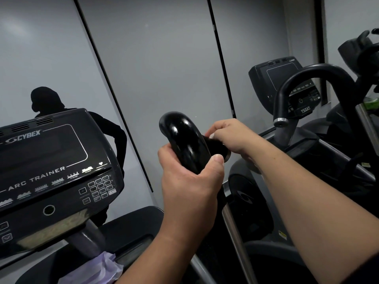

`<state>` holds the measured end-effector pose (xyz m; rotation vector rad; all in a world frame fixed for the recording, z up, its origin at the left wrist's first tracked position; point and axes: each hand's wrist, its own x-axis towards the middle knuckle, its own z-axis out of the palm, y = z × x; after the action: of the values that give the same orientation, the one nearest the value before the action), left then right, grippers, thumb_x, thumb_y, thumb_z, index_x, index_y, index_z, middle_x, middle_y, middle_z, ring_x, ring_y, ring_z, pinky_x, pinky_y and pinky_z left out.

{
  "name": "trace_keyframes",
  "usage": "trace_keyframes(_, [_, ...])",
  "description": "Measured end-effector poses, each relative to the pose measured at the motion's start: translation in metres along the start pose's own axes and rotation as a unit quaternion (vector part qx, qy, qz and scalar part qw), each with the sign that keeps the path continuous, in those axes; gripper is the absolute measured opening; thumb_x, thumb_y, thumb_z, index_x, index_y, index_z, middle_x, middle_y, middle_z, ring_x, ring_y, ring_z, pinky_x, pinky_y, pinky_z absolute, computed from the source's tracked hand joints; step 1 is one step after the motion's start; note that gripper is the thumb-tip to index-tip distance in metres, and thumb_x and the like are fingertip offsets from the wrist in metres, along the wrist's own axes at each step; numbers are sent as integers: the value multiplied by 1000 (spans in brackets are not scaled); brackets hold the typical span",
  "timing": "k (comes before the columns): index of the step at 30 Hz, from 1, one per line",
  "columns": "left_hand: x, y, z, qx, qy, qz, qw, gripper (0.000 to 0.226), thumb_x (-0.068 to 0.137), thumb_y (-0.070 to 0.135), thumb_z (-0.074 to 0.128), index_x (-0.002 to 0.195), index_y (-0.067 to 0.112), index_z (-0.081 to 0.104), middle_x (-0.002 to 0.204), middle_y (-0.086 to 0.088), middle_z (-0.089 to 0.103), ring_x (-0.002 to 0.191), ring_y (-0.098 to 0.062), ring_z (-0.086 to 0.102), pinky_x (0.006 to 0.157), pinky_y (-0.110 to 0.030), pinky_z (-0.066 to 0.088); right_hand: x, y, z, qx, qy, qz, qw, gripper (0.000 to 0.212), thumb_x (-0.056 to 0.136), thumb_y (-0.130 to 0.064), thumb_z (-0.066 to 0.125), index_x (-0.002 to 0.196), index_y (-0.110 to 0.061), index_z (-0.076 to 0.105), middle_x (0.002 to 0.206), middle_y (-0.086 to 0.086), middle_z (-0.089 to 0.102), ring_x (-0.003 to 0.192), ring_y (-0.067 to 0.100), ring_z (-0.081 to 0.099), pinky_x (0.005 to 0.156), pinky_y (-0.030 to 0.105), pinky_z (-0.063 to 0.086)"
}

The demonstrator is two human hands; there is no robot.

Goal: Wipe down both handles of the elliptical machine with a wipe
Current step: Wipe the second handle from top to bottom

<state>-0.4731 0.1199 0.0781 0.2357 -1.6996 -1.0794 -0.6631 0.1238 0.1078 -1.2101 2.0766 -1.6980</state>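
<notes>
Both arms are reaching forward onto the same glossy black handle (182,140) of the elliptical, just right of the console (51,167). The left hand (190,181) is wrapping around the handle's stem from below, thumb pressing up the right side. The right hand (229,136) is curling over the handle's far end, pinching a bit of white wipe (212,136) against it — only a sliver of the wipe is showing between the fingers.
</notes>
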Motion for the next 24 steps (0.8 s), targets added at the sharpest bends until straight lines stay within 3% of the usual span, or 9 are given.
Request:
trace_keyframes(2, [0,-2,0,3,-1,9,1000,35,71,31,74,92,38,46,71,15,64,65,-21,65,64,-51,60,4,2,1,-16,-15,26,999,32,85,0,46,77,-14,74,69,11,67,59,22,59,53,27,46])
trace_keyframes(4, [0,-2,-1,8,2,17,1000,36,71,30,73,95,32,46,70,16,63,63,-18,65,62,-43,60,8,0,4,-27,-16,33,999,33,84,0,45,76,-15,74,68,15,69,58,25,61,56,32,47])
trace_keyframes(6, [0,-1,0,11,1,16,1000,36,71,30,73,95,31,46,68,16,63,61,-17,64,59,-39,59,8,-1,7,-14,-12,21,1000,34,86,1,45,79,-15,73,65,14,67,53,26,60,50,32,47])
trace_keyframes(8, [0,-1,0,7,-1,11,1000,36,71,31,73,94,33,46,69,14,63,61,-20,65,60,-44,60,8,4,4,-4,-9,28,1000,32,86,1,46,77,-15,73,64,10,63,55,24,57,49,29,45])
trace_keyframes(11, [0,0,-1,9,-2,5,1000,34,72,32,74,92,38,47,72,12,63,65,-26,66,62,-54,60,11,7,0,-27,-22,50,998,34,83,0,45,72,-15,72,65,7,63,65,24,56,60,31,44])
trace_keyframes(14, [0,1,0,6,-1,7,1000,35,72,31,73,94,33,46,70,13,62,61,-24,64,59,-53,59,10,-5,6,-11,-4,18,1000,36,85,2,44,73,-17,72,67,7,66,61,22,61,54,30,49])
trace_keyframes(19, [-1,1,-1,13,-1,12,1000,35,72,32,74,94,32,46,70,13,63,62,-22,66,57,-42,60,8,-8,6,-38,-37,25,998,28,87,5,45,91,2,72,73,9,61,72,26,58,60,31,48])
trace_keyframes(22, [-1,1,0,7,4,7,1000,36,71,30,74,95,31,47,70,15,63,60,-18,65,56,-35,59,7,-22,15,-23,14,-13,1000,37,84,2,44,79,-17,75,66,1,66,64,19,62,55,24,47])
trace_keyframes(24, [-1,0,0,4,3,9,1000,36,71,30,74,96,31,47,70,14,63,61,-17,65,56,-32,58,7,-21,15,-14,27,-18,999,33,83,-2,48,74,-20,74,65,1,67,63,19,62,55,25,48])
